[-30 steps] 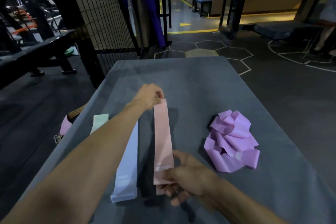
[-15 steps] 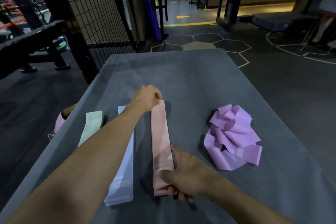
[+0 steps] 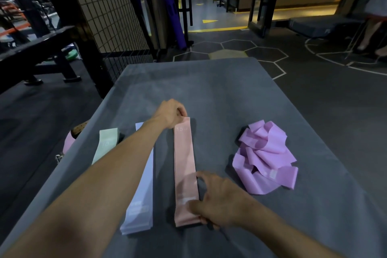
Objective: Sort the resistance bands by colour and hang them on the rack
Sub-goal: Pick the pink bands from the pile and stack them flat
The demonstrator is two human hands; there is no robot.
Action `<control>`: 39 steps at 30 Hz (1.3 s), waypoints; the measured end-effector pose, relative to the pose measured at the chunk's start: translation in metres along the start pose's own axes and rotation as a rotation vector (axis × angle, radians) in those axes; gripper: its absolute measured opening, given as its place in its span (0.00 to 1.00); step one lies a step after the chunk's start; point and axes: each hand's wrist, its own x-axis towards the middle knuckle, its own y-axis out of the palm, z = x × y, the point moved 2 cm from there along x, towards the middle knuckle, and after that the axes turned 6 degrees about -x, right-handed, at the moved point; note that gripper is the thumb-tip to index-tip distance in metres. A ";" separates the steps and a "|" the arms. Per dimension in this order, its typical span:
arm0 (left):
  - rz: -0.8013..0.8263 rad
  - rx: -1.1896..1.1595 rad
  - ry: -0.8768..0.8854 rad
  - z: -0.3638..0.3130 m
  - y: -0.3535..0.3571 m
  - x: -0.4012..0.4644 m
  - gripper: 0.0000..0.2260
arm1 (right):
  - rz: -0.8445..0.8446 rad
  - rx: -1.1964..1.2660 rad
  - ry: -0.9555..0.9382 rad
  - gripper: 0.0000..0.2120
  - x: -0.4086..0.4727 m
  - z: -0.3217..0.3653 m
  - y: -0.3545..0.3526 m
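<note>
A flat pink band (image 3: 184,159) lies lengthwise on the grey table (image 3: 219,90). My left hand (image 3: 172,113) pinches its far end. My right hand (image 3: 219,201) grips its near end against the table. To its left lies a pale lilac band (image 3: 140,199), partly hidden by my left forearm. Further left, a mint green band (image 3: 104,144) lies near the table's left edge. A crumpled bundle of purple band (image 3: 266,157) sits to the right of the pink one.
A black wire-mesh rack panel (image 3: 109,6) stands beyond the table's far left corner. A dark bench (image 3: 35,52) is at the left. A pink object (image 3: 68,142) sits beside the table's left edge. Someone's legs (image 3: 374,33) are at the far right.
The pink band, held slightly raised a second ago, now lies flat on the table. My right hand has settled over its near end. The view has tilted slightly.
</note>
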 end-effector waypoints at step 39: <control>0.058 0.108 -0.272 -0.021 0.010 -0.035 0.31 | 0.107 0.088 0.107 0.20 -0.014 -0.001 -0.001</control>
